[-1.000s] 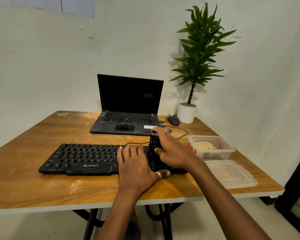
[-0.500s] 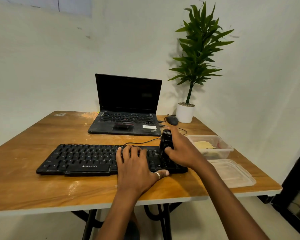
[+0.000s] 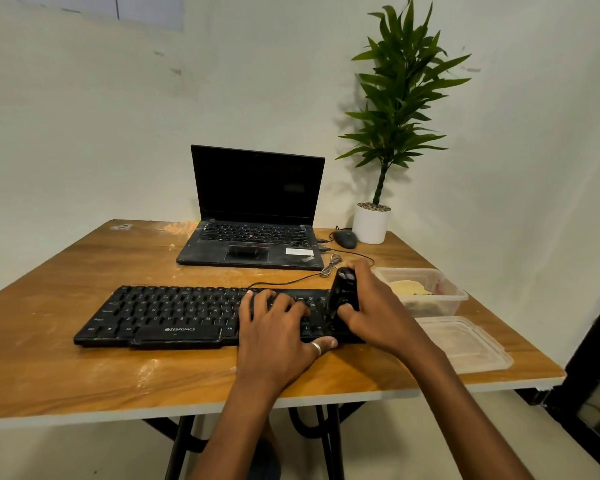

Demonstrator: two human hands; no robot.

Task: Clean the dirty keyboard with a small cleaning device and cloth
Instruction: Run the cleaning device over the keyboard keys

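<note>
Head view: right hand (image 3: 378, 313) gripping cleaning device (image 3: 342, 292), hiding keyboard (image 3: 174, 313) end; left hand (image 3: 274, 327) lying flat, fingers straight, on keys.

worn: silver ring (image 3: 315, 348) on left hand (image 3: 274, 337) thumb | right hand (image 3: 378, 317): unadorned | forearms (image 3: 243, 420): bare

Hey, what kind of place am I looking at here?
Probably a plain home or office workspace: a wooden table against a wall carries an open laptop, a keyboard and a potted plant.
</note>
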